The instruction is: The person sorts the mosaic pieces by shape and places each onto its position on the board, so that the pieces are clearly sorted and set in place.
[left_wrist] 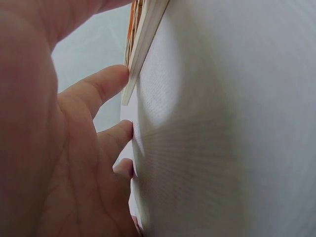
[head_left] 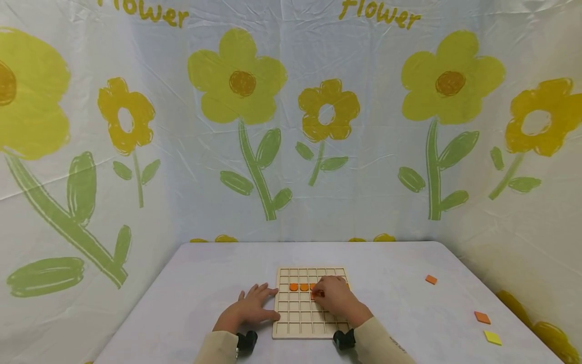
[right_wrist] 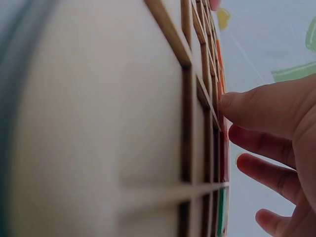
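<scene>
A pale wooden grid board (head_left: 295, 317) lies on the table, divided into square cells. Round orange pieces (head_left: 304, 287) sit side by side in one of its upper rows, the rightmost partly behind my right hand (head_left: 337, 298). Just below that row, my right thumb and forefinger pinch an orange-red square tile (head_left: 313, 296) at its cell. In the right wrist view, the thumb tip meets the tile's edge, and a green piece (right_wrist: 221, 212) shows lower down. My left hand (head_left: 252, 306) is spread flat, thumb and forefinger against the board's left edge.
On the table's right side lie an orange square tile (head_left: 431, 279), another orange tile (head_left: 482, 317) and a yellow tile (head_left: 492, 337). A white cloth covers the table (head_left: 218, 273). Flower-printed curtains (head_left: 282, 202) stand behind it and along both sides.
</scene>
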